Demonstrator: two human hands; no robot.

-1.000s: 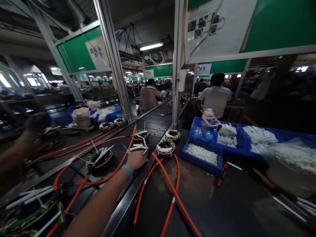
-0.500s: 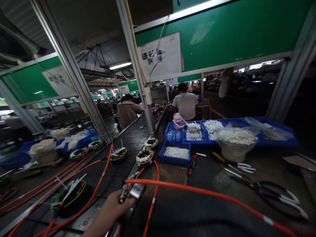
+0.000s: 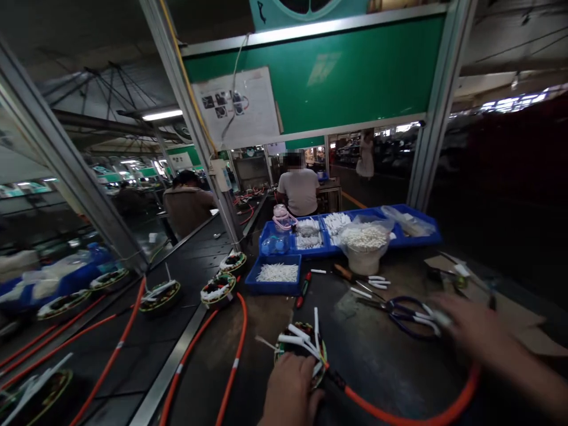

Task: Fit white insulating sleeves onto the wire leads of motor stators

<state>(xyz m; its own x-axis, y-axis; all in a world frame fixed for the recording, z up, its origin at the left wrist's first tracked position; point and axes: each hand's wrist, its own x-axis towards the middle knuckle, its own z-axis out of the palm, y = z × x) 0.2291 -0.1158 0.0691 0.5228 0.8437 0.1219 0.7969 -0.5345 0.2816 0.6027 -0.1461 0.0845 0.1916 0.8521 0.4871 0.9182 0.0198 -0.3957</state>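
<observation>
A round motor stator [image 3: 302, 346] with white-sleeved wires sticking up lies on the dark worktable [image 3: 377, 361] just in front of me. My left hand [image 3: 289, 390] curls over its near edge and grips it. A thick orange cable [image 3: 399, 417] runs from the stator to the right along the table. My right hand [image 3: 473, 325] is at the right, blurred by motion, its fingertips close to blue-handled scissors [image 3: 408, 309]. Whether it holds anything is not clear.
Blue bins [image 3: 276, 276] of white tubes and a bagged white bucket [image 3: 364, 245] stand at the back of the table. On the left, a conveyor [image 3: 146, 337] carries more stators [image 3: 217, 288] with orange cables. Two people work ahead with their backs to me. Metal posts frame the station.
My view swung right from the conveyor to the worktable. My left hand brought a stator with its orange cable off the belt onto the table. My right hand came into view by the scissors.
</observation>
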